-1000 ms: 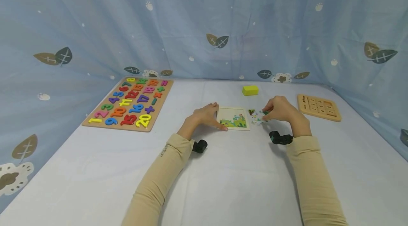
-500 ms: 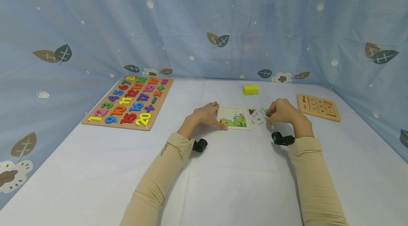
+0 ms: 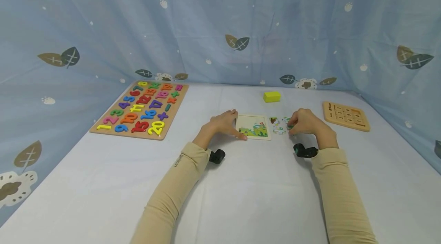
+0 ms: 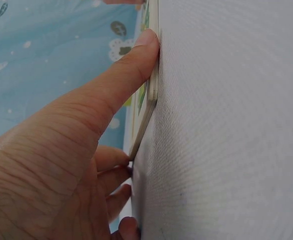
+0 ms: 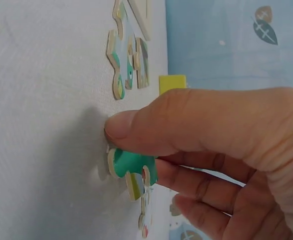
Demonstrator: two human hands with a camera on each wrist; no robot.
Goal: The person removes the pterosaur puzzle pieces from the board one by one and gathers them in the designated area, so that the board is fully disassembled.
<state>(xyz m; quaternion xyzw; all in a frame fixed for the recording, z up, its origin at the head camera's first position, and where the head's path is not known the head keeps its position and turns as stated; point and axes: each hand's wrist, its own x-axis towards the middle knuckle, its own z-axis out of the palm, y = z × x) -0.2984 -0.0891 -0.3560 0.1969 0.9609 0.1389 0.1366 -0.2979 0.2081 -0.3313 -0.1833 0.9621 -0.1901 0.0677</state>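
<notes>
My left hand [image 3: 222,123] rests at the left side of a small square puzzle board [image 3: 245,121]. Its straight thumb presses the near edge, while the other fingertips touch the left edge, as the left wrist view shows. Part of a colourful picture fills the board's lower half; pale wood shows above. To the right of the board my right hand [image 3: 304,122] pinches a green puzzle piece [image 5: 129,164] between thumb and fingers, close over the cloth. Several loose puzzle pieces [image 3: 280,130] lie between the board and this hand, which partly hides some.
A number puzzle board [image 3: 163,131] with coloured numerals lies at the left. Behind the small board sits a yellow-green block [image 3: 272,96]. At the right is a wooden board [image 3: 347,116] with numbered tiles. A blue patterned curtain [image 3: 193,26] hangs behind the white-covered table [image 3: 241,190].
My right hand has moved slightly right, away from the small board, with its fingers on the puzzle piece; more loose pieces show. The left hand has stayed at the board.
</notes>
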